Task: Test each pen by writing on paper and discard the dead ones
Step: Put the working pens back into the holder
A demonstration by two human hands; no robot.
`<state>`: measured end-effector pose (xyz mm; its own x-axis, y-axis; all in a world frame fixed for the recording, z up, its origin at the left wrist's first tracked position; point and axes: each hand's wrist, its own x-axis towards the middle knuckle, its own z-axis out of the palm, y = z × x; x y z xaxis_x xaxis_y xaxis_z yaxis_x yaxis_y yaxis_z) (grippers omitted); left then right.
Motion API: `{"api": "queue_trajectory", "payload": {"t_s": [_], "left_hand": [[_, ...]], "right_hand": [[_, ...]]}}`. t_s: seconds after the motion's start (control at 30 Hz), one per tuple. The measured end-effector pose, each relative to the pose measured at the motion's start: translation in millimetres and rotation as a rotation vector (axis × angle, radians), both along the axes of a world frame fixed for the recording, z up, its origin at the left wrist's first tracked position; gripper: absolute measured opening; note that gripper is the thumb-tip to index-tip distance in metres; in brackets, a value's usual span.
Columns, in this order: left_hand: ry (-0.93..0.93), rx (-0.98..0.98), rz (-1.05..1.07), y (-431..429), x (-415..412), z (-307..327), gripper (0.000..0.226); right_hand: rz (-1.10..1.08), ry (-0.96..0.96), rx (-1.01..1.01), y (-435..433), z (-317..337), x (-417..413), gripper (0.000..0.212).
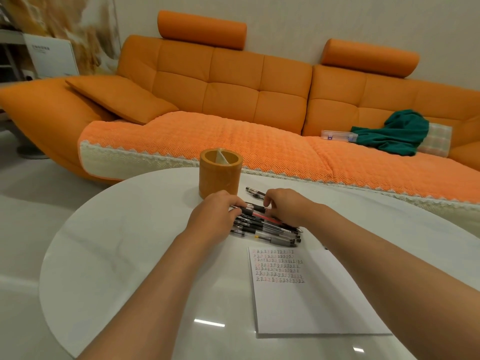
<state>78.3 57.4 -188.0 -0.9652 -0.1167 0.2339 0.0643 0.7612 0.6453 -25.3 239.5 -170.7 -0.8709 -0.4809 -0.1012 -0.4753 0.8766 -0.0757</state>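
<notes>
Several pens (270, 229) lie bunched side by side on the white table (130, 255), mostly black and clear, one with a red barrel. My left hand (215, 216) curls over the left ends of the bunch and grips them. My right hand (285, 206) curls its fingers around the top pens from the right side. One more black pen (254, 192) lies apart, just behind my right hand. A white sheet of paper (311, 302) lies nearer to me, its top third filled with rows of small black and red test marks.
An orange cylindrical pen holder (220, 175) with a divider stands behind my left hand. Beyond the table runs an orange sofa (233, 100) with a green cloth (397, 131) and a clear plastic case (337, 135) on its seat.
</notes>
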Motion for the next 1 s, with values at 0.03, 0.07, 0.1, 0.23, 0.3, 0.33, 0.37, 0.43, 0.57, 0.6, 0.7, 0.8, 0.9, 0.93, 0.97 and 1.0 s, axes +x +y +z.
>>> {"api": "queue_trajectory", "payload": {"t_s": [0.03,0.07,0.1,0.23,0.3,0.33,0.37,0.43,0.57,0.6,0.7,0.8,0.9,0.93,0.97,1.0], "left_hand": [[0.005,0.002,-0.002,-1,1,1,0.024],[0.012,0.007,-0.005,-2,1,1,0.023],[0.018,0.017,-0.008,-2,1,1,0.023],[0.027,0.075,-0.023,-4,2,3,0.022],[0.042,0.116,-0.024,-4,3,3,0.022],[0.048,0.154,-0.015,-5,3,4,0.02],[0.059,0.197,-0.001,-5,3,6,0.017],[0.091,0.258,0.037,-8,2,10,0.01],[0.199,0.488,0.089,-11,3,24,0.006],[0.216,0.582,0.099,-11,5,27,0.005],[0.226,0.854,0.112,-8,10,36,0.008],[0.213,1.013,0.109,-4,14,44,0.01],[0.215,1.16,0.136,-5,16,50,0.01],[0.218,1.179,0.158,-6,17,52,0.01],[0.221,1.17,0.176,-8,17,54,0.01],[0.223,1.135,0.185,-10,17,56,0.011]], "right_hand": [[0.009,-0.005,0.009,-1,0,1,0.024],[0.019,-0.01,0.021,-1,0,3,0.026],[0.025,-0.014,0.031,-1,1,4,0.027],[0.02,-0.016,0.025,0,2,7,0.018],[0.0,-0.014,-0.042,1,5,11,0.017],[-0.014,-0.019,-0.104,1,7,13,0.02],[-0.025,-0.032,-0.178,1,11,16,0.021],[-0.014,-0.077,-0.332,-1,21,24,0.017],[0.067,-0.151,-0.438,-12,36,43,0.011],[0.08,-0.155,-0.448,-15,38,47,0.011],[0.112,-0.148,-0.51,-24,42,55,0.011],[0.107,-0.148,-0.558,-31,47,61,0.011],[0.112,-0.251,-0.614,-37,50,65,0.015],[0.115,-0.276,-0.631,-39,52,66,0.016],[0.119,-0.294,-0.642,-40,55,67,0.016],[0.12,-0.306,-0.648,-41,58,67,0.014]]}}
